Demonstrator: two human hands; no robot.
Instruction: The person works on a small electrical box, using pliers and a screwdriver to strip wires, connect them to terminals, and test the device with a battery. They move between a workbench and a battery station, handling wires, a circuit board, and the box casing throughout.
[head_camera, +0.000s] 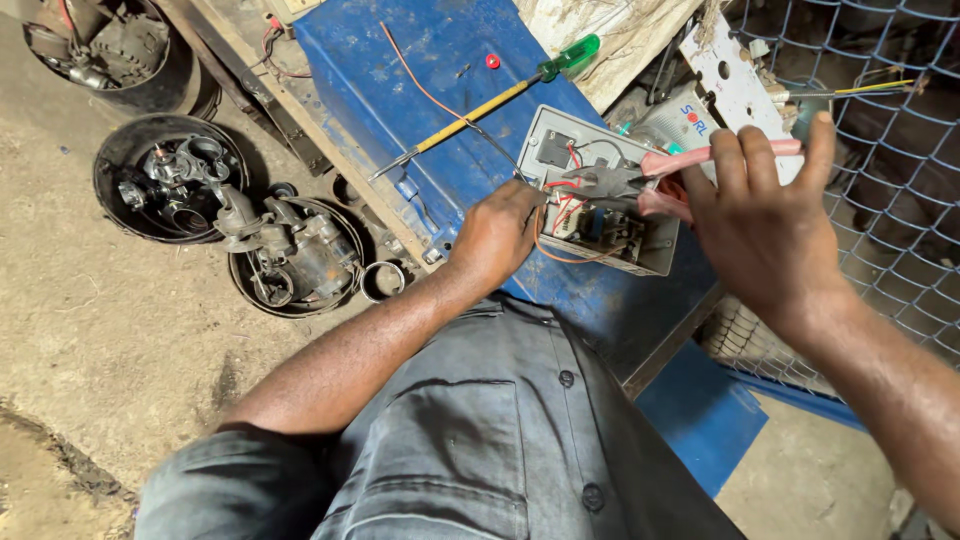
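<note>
Grey switch box (600, 190) is lying on the blue surface (440, 60), left hand (500, 235) pinching its 9 o'clock edge, right hand (765, 215) closing around pink-handled pliers (640, 175) at the wiring; steadier bracing is seeming advisable.

Pliers (655, 175) had pink handles, dark metal nose. Electrical box (600, 190): grey, red and orange wires inside. Screwdriver (500, 100): green handle, yellow shaft. Bench top (440, 60) was scuffed blue. Shirt (480, 430) was plain grey. Fence (890, 200): grey diamond mesh.
</note>
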